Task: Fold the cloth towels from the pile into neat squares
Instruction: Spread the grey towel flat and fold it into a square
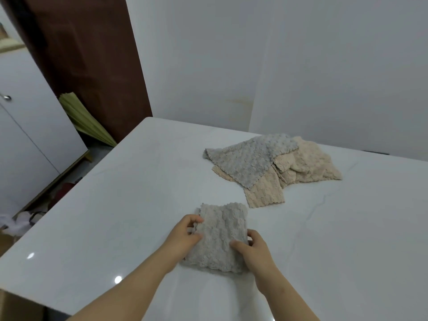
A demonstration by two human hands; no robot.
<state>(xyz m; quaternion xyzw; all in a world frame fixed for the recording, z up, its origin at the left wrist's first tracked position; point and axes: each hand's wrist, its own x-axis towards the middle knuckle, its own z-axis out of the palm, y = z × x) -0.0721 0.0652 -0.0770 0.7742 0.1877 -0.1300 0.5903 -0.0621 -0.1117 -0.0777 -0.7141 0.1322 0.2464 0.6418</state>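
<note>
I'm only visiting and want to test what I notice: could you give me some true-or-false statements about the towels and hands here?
1. The left hand and the right hand both grip the folded towel. True.
2. The pile lies nearer the person than the folded towel. False: it lies farther off, to the right.
3. A grey towel tops the pile. True.
4. The pile is all grey. False: beige towels lie under the grey one.
5. The table is dark wood. False: it is white.
</note>
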